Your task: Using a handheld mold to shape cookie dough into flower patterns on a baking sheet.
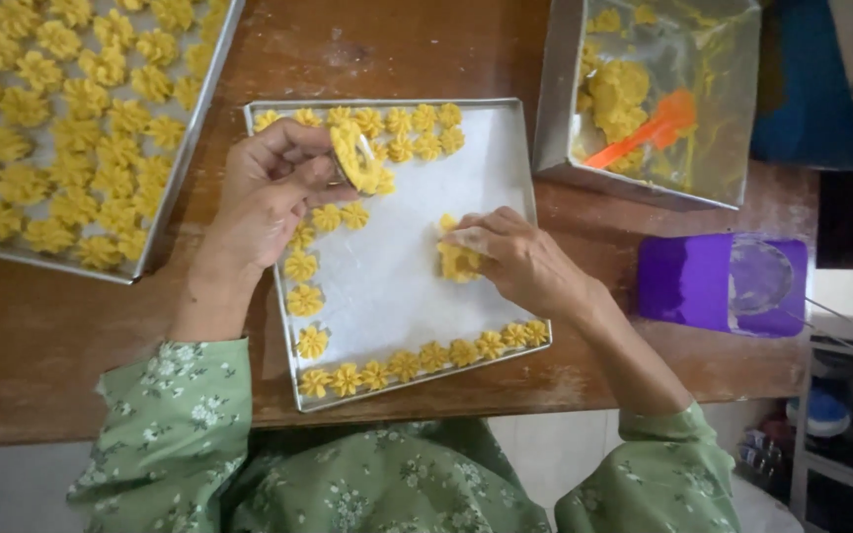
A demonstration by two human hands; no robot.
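Note:
A square metal baking tray (505, 138) lies on the wooden table, with small yellow flower-shaped dough cookies (402, 365) lined along its top, left and bottom edges. My left hand (269, 192) holds a small metal cookie mould (352, 158) smeared with yellow dough over the tray's upper left part. My right hand (520, 257) rests on the tray's middle right, fingers curled on a lump of yellow dough (458, 262).
A larger tray (165, 212) packed with several yellow cookies sits at the upper left. A metal pan (555, 118) lined with plastic holds yellow dough and an orange spatula (649, 128) at the upper right. A purple box (683, 281) stands right of my wrist.

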